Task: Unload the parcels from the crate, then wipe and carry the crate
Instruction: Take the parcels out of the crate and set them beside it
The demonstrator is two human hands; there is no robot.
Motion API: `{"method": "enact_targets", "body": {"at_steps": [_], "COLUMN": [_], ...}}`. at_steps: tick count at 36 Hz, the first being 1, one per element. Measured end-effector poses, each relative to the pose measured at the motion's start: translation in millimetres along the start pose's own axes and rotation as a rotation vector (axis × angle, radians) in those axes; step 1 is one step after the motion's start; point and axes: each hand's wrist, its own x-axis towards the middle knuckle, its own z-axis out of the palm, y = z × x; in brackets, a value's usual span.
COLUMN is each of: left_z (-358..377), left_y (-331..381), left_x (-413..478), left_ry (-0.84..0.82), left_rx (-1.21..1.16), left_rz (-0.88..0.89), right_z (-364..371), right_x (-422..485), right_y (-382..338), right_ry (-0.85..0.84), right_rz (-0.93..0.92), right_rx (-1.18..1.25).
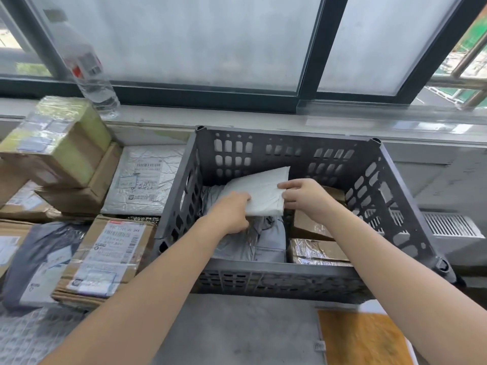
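Grey crate (263, 270) on the table, parcels inside. White parcel (261, 193) lies tilted within it, long axis rising from near left to far right. Left hand (232, 212) grips its near-left edge. Right hand (303, 196) pinches its right edge.

A parcel-handling spot, likely a mailroom or courier depot: taped boxes (79, 262) and mailer bags (143, 180) with printed shipping labels (120, 241) lie piled at the left, a grey plastic crate (276, 280) holds more parcels (266, 241), all on bare concrete (237, 327) beneath a frosted window (197, 35).
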Motion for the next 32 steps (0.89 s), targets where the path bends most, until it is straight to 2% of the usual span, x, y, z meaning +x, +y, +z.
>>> {"method": "enact_targets", "body": {"at_steps": [2, 4, 6, 9, 11, 14, 17, 20, 24, 29, 32], "left_z": [-6.1, -12.6, -19.3, -28.8, -37.4, -50.6, -58.3, -62.5, -63.1, -61.1, -57.9], "left_y": [-0.3, 0.7, 1.5, 0.0, 1.1, 5.3, 5.4, 0.2, -8.2, -11.2, -11.8], "left_x": [-0.5, -1.4, -2.1, 1.4, 3.1, 3.1, 2.8, 3.0, -0.6, -9.9, -11.8], "left_ry": [0.142, 0.288, 0.431, 0.635, 0.734, 0.832, 0.91, 0.927, 0.854, 0.7, 0.65], "left_rx": [-0.018, -0.046, -0.068, -0.091, -0.106, -0.171, -0.242, -0.313, -0.456, -0.928, -0.895], "left_rz": [-0.014, 0.001, 0.037, 0.105, 0.132, 0.159, 0.178, 0.122, -0.015, -0.114, -0.152], "right_z": [-5.6, -8.7, -9.7, -9.7, -7.8, -5.3, -5.8, -7.4, -7.2, -6.9, -5.9], "right_x": [-3.6, -4.8, -5.4, -7.1, -8.3, -12.4, -20.2, -22.0, -18.9, -14.4, -11.8], "right_y": [-4.8, -7.9, -8.2, -9.1, -10.1, -17.6, -29.5, -33.2, -33.1, -32.2, -29.8], "right_ry": [0.024, 0.069, 0.128, 0.224, 0.243, 0.292, 0.295, 0.279, 0.291, 0.295, 0.277], "right_rz": [-0.016, -0.05, -0.124, -0.303, -0.354, -0.408, -0.427, -0.417, -0.38, -0.296, -0.238], "right_rx": [0.16, 0.203, 0.05, -0.335, -0.473, -0.502, -0.365, -0.234, -0.126, -0.026, 0.077]}}
